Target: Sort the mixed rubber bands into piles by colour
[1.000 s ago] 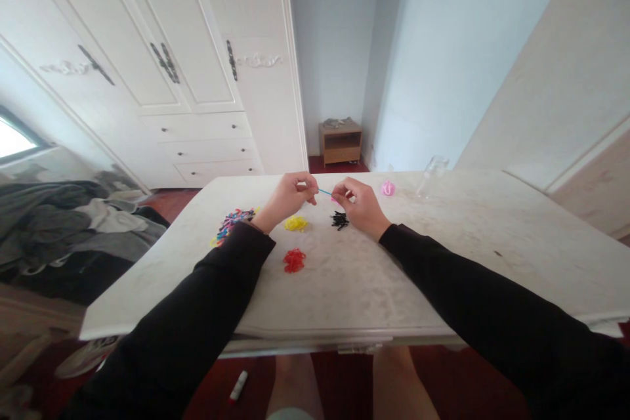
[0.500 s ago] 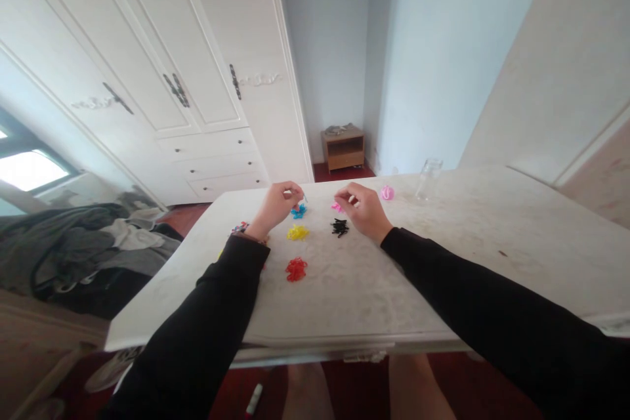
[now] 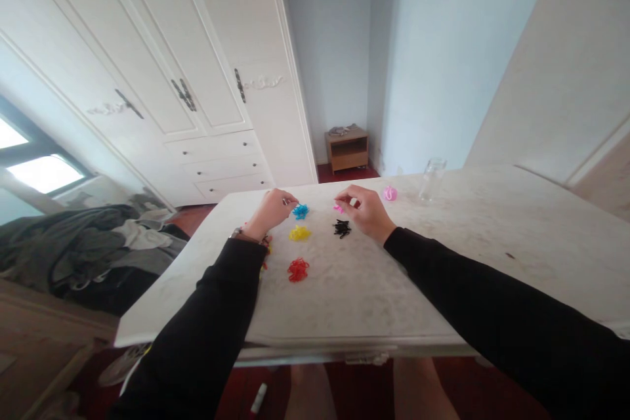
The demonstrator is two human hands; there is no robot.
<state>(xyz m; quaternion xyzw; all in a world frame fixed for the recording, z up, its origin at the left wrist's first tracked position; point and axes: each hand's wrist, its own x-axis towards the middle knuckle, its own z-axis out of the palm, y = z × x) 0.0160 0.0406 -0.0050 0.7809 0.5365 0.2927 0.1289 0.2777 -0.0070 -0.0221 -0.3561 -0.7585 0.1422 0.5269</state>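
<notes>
My left hand is closed in a pinch, its fingertips at the edge of a blue pile of small rubber bands. Whatever is between those fingertips is too small to make out. Opposite, my right hand pinches at a small pink pile of bands, which it partly covers. Nearer me lie yellow bands, black bands and red bands in separate piles. Mixed-colour bands show partly behind my left wrist.
A pink ball-like bundle and an upright clear glass jar stand toward the back right of the white table. Dark clothes are heaped left of it. A wooden nightstand is beyond the far edge.
My left hand has shifted left and turned, and the thin blue band seen at its fingertips no longer shows there. My right hand stays over the pink pile. The view has tilted slightly.
</notes>
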